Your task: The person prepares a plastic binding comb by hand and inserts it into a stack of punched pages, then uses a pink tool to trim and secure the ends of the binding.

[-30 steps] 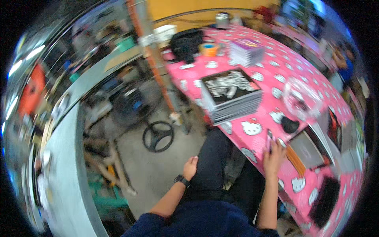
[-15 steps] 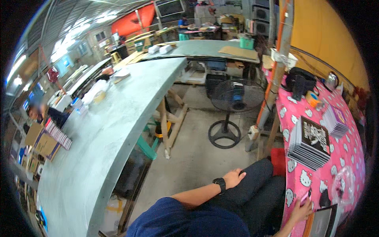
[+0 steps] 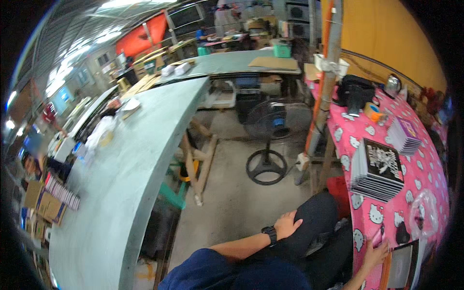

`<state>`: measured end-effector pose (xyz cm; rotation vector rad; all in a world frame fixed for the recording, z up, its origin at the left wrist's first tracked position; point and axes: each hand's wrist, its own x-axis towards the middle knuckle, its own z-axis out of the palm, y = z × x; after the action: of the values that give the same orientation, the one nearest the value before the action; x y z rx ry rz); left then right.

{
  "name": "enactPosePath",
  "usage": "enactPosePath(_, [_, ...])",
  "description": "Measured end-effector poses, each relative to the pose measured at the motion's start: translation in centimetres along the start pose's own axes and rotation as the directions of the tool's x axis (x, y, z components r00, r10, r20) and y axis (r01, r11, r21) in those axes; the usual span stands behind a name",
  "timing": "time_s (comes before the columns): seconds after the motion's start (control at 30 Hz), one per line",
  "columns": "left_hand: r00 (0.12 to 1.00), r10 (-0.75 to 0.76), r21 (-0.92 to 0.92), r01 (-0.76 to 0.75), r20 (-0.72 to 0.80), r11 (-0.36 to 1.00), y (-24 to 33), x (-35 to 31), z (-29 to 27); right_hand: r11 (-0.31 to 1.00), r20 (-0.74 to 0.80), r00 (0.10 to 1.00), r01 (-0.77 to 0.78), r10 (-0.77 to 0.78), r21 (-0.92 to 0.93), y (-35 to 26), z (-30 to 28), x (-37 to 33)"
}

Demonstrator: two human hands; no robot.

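My left hand [image 3: 287, 225], with a black watch on the wrist, lies flat on my dark-trousered leg and holds nothing. Its fingers partly disappear over the knee. At the lower right my right hand [image 3: 375, 252] closes on a small pink object [image 3: 378, 237] with a dark end, resting at the pink patterned tablecloth [image 3: 360, 212]. Too little of the object shows to tell its kind. Beside this hand lies a framed screen-like panel [image 3: 400, 266], with a small black item [image 3: 402, 233] just above it. A stack of black-covered books [image 3: 379, 169] stands farther up the table.
A smaller book stack [image 3: 405, 136], a tape roll [image 3: 372, 112] and a black bag [image 3: 355, 92] sit farther along the pink table. A pedestal fan [image 3: 277, 121] stands on the floor ahead, by a post [image 3: 325, 106]. A long pale-green table [image 3: 121, 179] runs along my left.
The view has turned slightly to the right, so the surroundings sit farther left. Both hands keep nearly the same places, the right still on the pink object.
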<state>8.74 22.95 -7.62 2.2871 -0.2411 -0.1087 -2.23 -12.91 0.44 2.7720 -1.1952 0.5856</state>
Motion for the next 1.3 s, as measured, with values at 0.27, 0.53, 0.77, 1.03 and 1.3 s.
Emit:
enactPosePath(0.27, [0.966, 0.198, -0.085, -0.186, 0.168, 0.979, 1.1, 6.1, 0.7, 0.683, -0.002, 0.997, 0.054, -0.077, 0.728, 1.8, -2.6, 0.6])
enactPosePath(0.53, [0.890, 0.447, -0.832, -0.317, -0.094, 0.456, 17.0, 15.3, -4.3, -0.638, 0.375, 0.820, -0.572, -0.433, 0.516, -5.5, -9.3, 0.6])
enactPosePath(0.77, [0.803, 0.575, -0.502, -0.565, -0.155, 0.655, 19.8, 14.9, -2.5, 0.199, 0.195, 0.968, -0.162, -0.158, 0.967, -12.0, -7.6, 0.9])
enactPosePath(1.03, [0.867, 0.468, -0.672, -0.450, -0.171, 0.588, 19.5, 14.3, -1.6, 0.741, -0.199, 0.950, 0.312, -0.240, 0.594, -15.4, -7.4, 3.2])
enactPosePath(1.3, [0.875, 0.447, -0.743, -0.423, -0.186, 0.519, 18.9, 14.9, -0.8, 0.795, -0.121, 0.978, 0.207, -0.168, 0.570, -15.9, -7.1, 3.6])
